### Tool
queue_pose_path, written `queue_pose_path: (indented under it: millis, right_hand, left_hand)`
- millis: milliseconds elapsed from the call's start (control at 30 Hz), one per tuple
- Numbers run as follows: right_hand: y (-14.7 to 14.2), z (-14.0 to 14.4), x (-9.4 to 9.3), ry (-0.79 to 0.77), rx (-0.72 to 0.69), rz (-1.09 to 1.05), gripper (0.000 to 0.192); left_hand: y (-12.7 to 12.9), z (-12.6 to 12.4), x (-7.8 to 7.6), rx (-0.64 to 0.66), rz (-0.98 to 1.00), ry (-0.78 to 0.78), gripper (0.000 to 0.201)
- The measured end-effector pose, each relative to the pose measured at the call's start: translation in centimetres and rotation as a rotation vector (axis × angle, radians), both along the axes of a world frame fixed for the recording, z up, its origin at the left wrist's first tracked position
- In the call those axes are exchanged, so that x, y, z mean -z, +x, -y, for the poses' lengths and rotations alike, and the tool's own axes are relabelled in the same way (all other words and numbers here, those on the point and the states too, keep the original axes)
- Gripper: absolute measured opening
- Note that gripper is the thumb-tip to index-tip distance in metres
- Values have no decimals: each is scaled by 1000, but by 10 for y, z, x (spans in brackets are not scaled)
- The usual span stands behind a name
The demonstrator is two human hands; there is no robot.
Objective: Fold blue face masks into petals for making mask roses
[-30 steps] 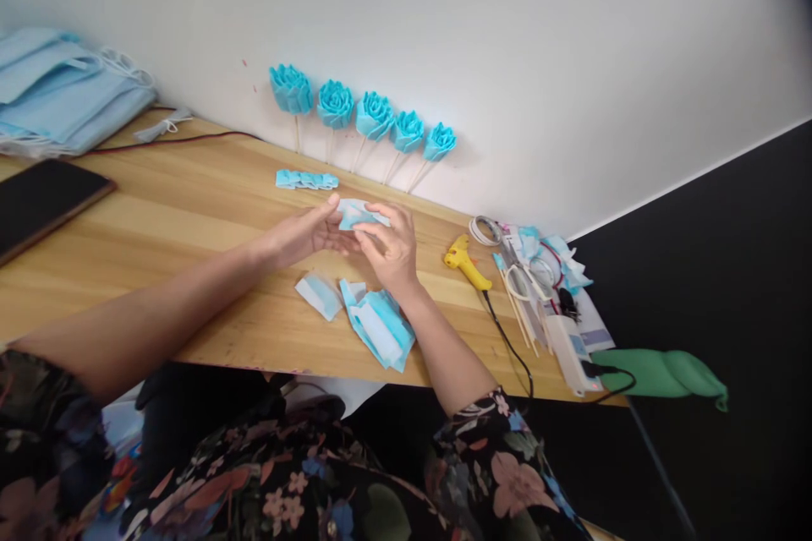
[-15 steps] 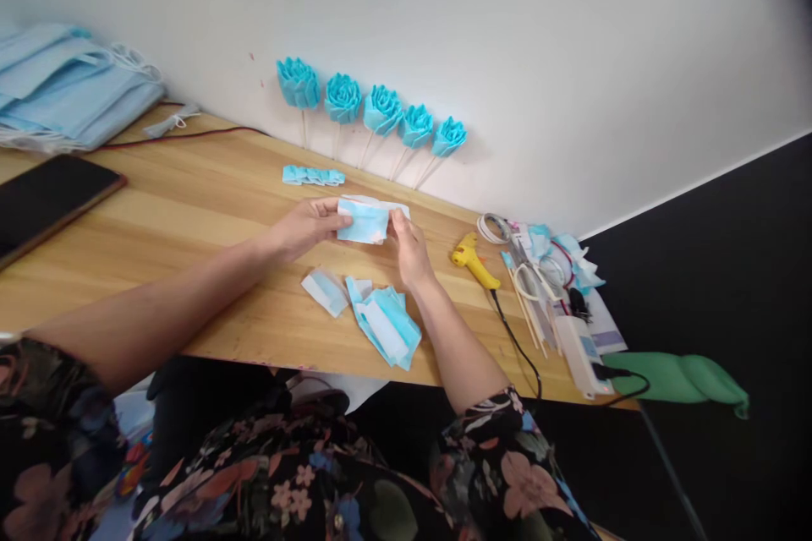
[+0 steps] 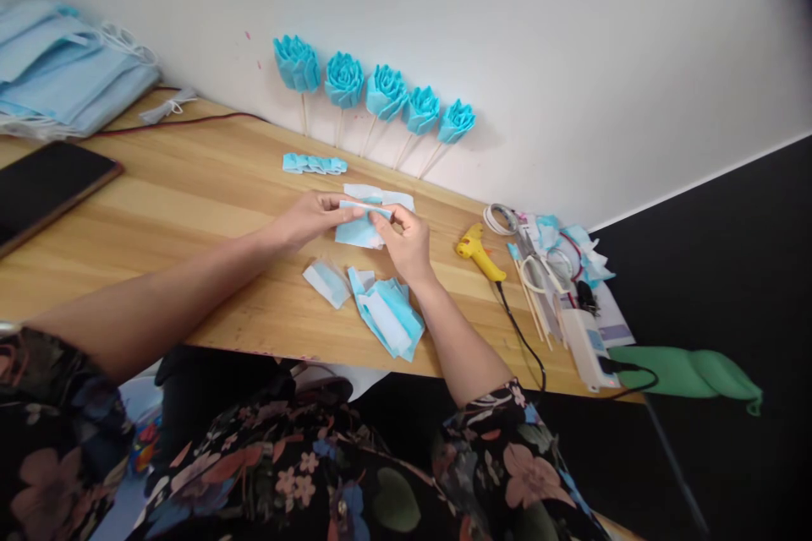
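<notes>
Between my two hands is a light blue piece of face mask fabric [image 3: 359,232], its top edge pinched into a narrow fold. My left hand [image 3: 312,218] grips the left end, thumb along the fold. With thumb and fingers closed, my right hand [image 3: 406,241] pinches the fold near the right end. Just behind lies a whitish fabric piece [image 3: 363,190], partly hidden by my fingers. Nearer me are a small pale piece [image 3: 327,282] and a loose pile of blue and white fabric pieces [image 3: 388,317]. A strip of folded blue pieces [image 3: 314,164] lies beyond my left hand.
Several blue fabric roses [image 3: 343,80] on sticks lean on the wall. A yellow glue gun [image 3: 480,253], scissors [image 3: 538,269], tape roll [image 3: 501,218] and power strip [image 3: 587,348] are at right. At left are stacked face masks [image 3: 69,72] and a phone [image 3: 54,186].
My right hand has moved left along the fabric, and the top edge is now folded over between both thumbs. The whitish piece behind shows more. The view has shifted slightly.
</notes>
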State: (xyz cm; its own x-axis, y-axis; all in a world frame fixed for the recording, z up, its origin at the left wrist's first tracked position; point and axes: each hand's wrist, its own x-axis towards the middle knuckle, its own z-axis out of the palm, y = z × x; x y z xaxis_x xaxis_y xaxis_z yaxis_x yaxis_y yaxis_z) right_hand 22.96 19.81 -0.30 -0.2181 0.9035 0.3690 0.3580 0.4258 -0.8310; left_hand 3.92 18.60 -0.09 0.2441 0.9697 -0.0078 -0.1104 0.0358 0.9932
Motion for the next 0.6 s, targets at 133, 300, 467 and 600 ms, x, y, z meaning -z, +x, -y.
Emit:
queue_pose_path:
  millis: [133,300,467,600]
  right_hand:
    - [0,-1,3,-47,-33,-62,31]
    - [5,-7,7,-82,-94,-198,43]
    - [4,-8,7,-123,-135,-256,37]
    - [3,-9,10,-195,-120,-296,40]
  left_hand:
    - [2,2,-7,-46,-15,-27,33]
    - [1,1,-6,-179,8,-10,32]
    - [-2,-4,2,-249,58,16,35]
    - [-3,-7,8,-275,83,20,36]
